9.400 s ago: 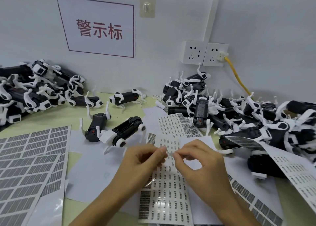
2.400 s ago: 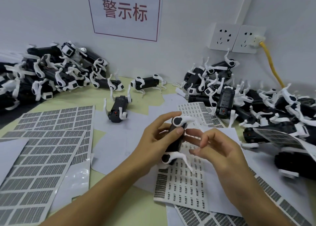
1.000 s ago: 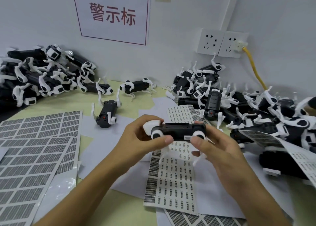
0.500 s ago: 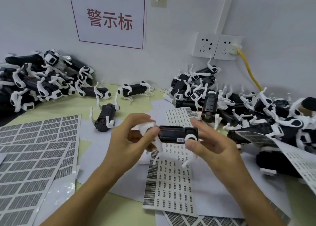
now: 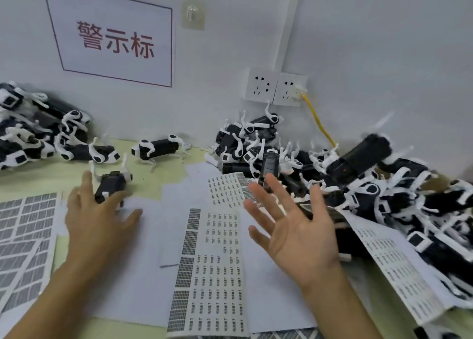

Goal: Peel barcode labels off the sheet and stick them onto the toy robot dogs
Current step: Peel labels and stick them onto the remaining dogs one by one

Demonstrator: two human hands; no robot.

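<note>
The long white barcode label sheet (image 5: 213, 267) with small printed labels lies flat on loose white backing papers (image 5: 143, 238), and neither of your hands touches it. Your right hand (image 5: 291, 226) hovers above the sheet's right edge, palm up, fingers (image 5: 275, 192) spread and straight, holding nothing. Your left hand (image 5: 97, 218) is left of the sheet, palm down, fingers extended and loosely spread; its fingertips lie against a black-and-white plastic toy robot dog (image 5: 111, 185) lying on the yellow-green tabletop (image 5: 153, 174). Whether those fingers press or only touch it cannot be told.

To the right of the sheet, beyond your right hand, a blurred black toy dog with white legs (image 5: 358, 159) sits high over the right-hand heap of black-and-white dogs (image 5: 384, 197); whether it rests on the heap cannot be told. A second label sheet (image 5: 394, 267) leans on that heap. A third, smaller label sheet (image 5: 227, 190) lies behind the main sheet.

Left of the sheet lie grey-printed label sheets (image 5: 23, 236). Behind them is another heap of dogs (image 5: 38, 139), and one dog stands alone (image 5: 157, 149) near the wall. On the wall hang a white sign with red characters (image 5: 115, 41) and two white sockets (image 5: 275, 86) with a yellow cable (image 5: 320, 123).
</note>
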